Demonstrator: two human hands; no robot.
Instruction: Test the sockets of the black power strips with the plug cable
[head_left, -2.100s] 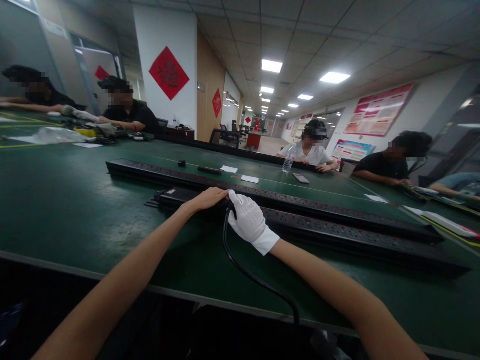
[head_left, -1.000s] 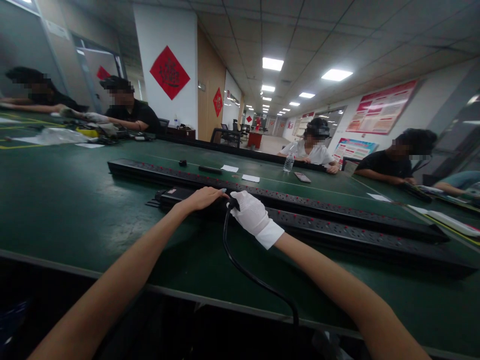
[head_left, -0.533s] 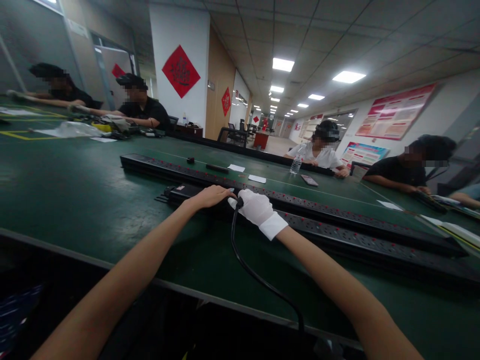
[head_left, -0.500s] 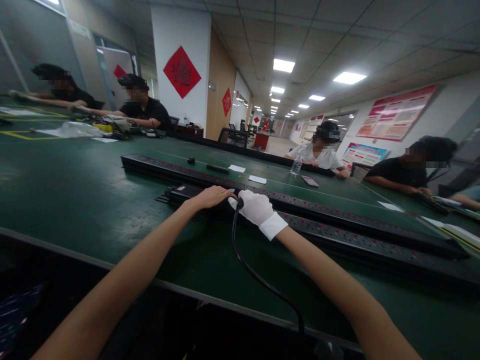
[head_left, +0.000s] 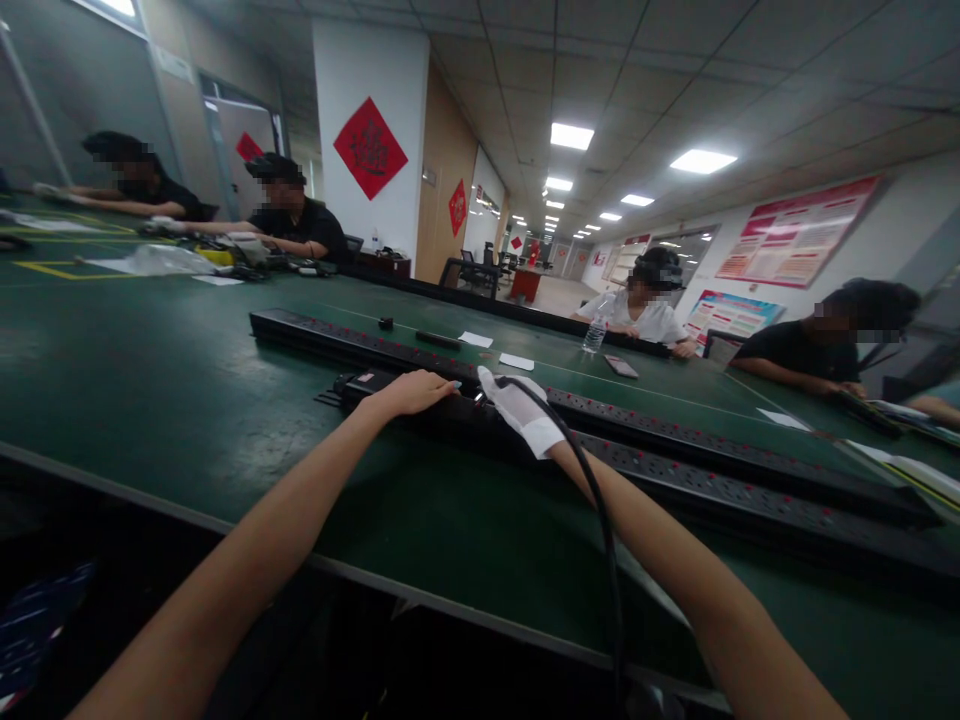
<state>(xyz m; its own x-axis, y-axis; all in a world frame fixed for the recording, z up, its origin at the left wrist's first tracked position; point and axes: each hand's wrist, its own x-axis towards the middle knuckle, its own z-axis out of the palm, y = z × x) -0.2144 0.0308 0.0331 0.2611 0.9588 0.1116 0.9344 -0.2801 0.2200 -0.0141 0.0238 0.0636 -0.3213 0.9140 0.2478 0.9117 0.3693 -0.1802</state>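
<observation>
My bare left hand (head_left: 416,393) lies over the nearer long black power strip (head_left: 697,475), palm down with fingers stretched out to the right. Its thumb is hidden. In a white glove, my right hand (head_left: 517,402) is closed on a black plug whose metal prongs (head_left: 480,398) show at the fingertips, close to the left fingertips and just over the strip. From the plug, a black cord (head_left: 592,480) arches over the right wrist and drops past the table's front edge. Red dots and sockets line the strip's top face.
A second black power strip (head_left: 330,335) lies behind the first on the green table (head_left: 187,400). Beyond it are a small black piece (head_left: 385,323), white papers (head_left: 517,362), a bottle (head_left: 595,333) and a phone (head_left: 621,367). Several people sit around the table.
My right hand has turned the plug over, so its prongs now show toward the left. The cord has swung from hanging in front of the hand to lying over the right wrist.
</observation>
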